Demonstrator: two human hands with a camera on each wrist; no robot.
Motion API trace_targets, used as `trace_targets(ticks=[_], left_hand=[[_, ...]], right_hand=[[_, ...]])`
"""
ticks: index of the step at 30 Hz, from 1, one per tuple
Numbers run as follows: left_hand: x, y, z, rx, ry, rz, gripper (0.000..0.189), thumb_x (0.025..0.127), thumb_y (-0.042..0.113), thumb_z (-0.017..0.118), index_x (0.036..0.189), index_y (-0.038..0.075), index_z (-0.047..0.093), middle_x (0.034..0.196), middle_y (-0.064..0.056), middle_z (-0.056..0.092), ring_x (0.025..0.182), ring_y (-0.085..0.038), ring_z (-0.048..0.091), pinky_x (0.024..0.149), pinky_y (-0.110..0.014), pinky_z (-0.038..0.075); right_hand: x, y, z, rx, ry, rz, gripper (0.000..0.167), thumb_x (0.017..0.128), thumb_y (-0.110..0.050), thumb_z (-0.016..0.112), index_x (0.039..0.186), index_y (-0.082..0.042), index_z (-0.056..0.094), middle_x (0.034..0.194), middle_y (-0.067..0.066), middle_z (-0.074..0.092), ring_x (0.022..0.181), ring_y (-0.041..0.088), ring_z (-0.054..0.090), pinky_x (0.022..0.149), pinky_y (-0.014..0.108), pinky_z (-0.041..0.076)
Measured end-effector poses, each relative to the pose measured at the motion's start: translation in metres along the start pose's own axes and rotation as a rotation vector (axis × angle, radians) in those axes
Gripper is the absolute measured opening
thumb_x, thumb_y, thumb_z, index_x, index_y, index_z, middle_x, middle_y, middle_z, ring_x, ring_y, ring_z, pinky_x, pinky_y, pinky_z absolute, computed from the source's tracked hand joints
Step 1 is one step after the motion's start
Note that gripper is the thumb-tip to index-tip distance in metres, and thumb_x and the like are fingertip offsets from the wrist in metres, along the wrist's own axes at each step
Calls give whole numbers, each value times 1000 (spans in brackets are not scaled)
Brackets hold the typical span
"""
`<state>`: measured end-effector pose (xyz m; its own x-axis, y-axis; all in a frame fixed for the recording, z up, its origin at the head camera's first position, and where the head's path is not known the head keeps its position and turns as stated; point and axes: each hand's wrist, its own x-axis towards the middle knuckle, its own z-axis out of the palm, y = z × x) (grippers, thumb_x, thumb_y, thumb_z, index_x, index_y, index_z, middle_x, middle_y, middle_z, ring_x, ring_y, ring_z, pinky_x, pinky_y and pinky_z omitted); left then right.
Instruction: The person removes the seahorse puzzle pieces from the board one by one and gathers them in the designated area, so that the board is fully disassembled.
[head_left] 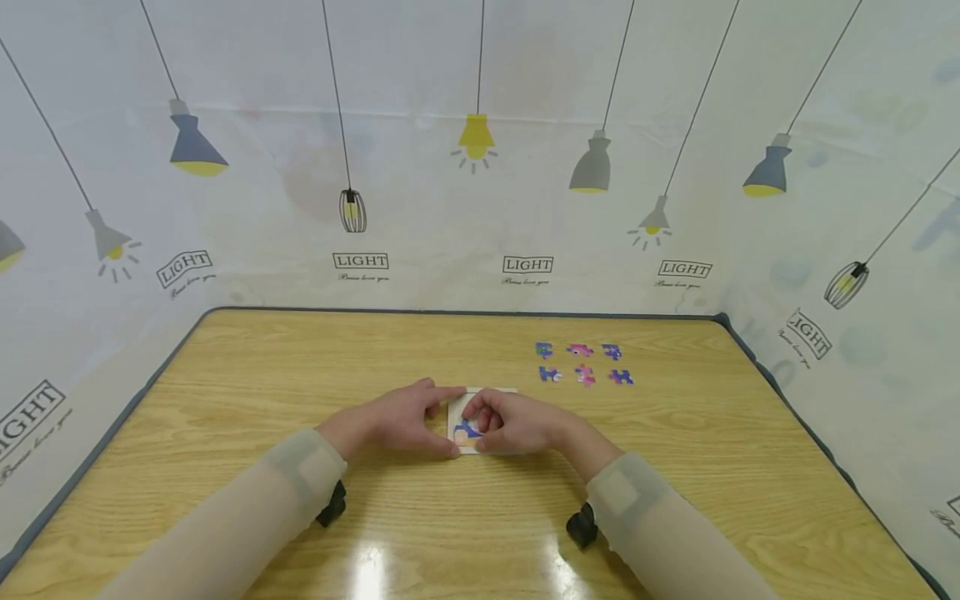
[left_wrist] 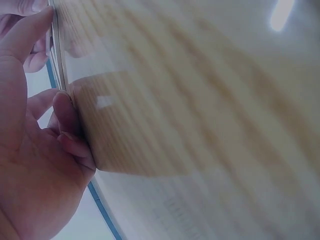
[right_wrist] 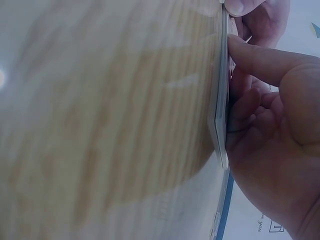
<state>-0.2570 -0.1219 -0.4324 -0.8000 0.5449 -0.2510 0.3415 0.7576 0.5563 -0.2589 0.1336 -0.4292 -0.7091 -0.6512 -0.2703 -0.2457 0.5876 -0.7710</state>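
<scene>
A small pale puzzle tray (head_left: 454,408) lies flat on the table. My left hand (head_left: 405,418) holds its left side, index finger along the far edge and thumb at the near left corner. Over the tray's right part bends my right hand (head_left: 517,422), its fingers curled and its thumb low near the front edge. Between that thumb and index finger shows a blue jigsaw piece (head_left: 467,430) in the tray; the hand covers where they grip it. Both wrist views show the tray's thin edge (right_wrist: 220,110) side-on, with the fingers close against it.
Several loose jigsaw pieces (head_left: 585,375), blue and pink, lie in two rows to the right beyond the tray. The wooden table (head_left: 337,350) reflects light and has a dark rim. Walls printed with hanging lamps (head_left: 477,133) enclose its back and sides.
</scene>
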Motion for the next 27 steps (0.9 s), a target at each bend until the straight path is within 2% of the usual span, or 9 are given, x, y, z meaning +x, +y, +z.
trace_targets(ticks=[9,19,27], left_hand=[[1,-2,0,8,2,4,96,88,58,87,170,31,43,117,-4,53,105,-22,53,89,-40,46],[1,-1,0,8,0,4,96,89,59,86,170,31,43,116,-4,53,104,-22,53,87,-40,45],[0,-1,-1,5,1,17,96,89,56,87,170,28,44,114,-5,53,102,-22,52,86,-39,44]], right_hand=[[0,3,0,34,11,-52,36,100,-9,78,127,-10,54,105,4,57,96,17,55,87,27,47],[0,3,0,52,19,-16,39,98,-18,83,128,-17,58,111,4,58,98,18,55,87,29,46],[1,3,1,84,25,-7,40,96,-20,86,125,-17,58,114,5,58,98,19,54,88,31,47]])
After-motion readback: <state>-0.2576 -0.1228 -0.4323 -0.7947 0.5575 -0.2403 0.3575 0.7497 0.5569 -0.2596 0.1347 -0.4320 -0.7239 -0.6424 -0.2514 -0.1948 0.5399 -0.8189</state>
